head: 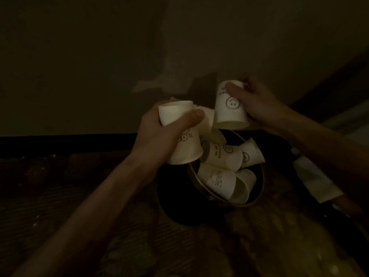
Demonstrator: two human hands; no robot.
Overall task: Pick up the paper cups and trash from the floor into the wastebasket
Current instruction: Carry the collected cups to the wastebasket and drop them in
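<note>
The scene is very dim. A dark round wastebasket (171, 200) with a metal rim stands on the floor by the wall, and several white paper cups (219, 176) printed with smiley faces lie inside it. My left hand (159, 134) grips a bunch of white paper cups (173, 112) above the basket's left rim. My right hand (257, 104) holds one upside-down smiley cup (229, 110) by its base, just above the basket's far rim.
A pale wall (99, 66) with a dark baseboard (60, 141) runs behind the basket. The floor (239, 246) is dark patterned wood or rug. A pale object (313, 180) lies on the floor to the right of the basket.
</note>
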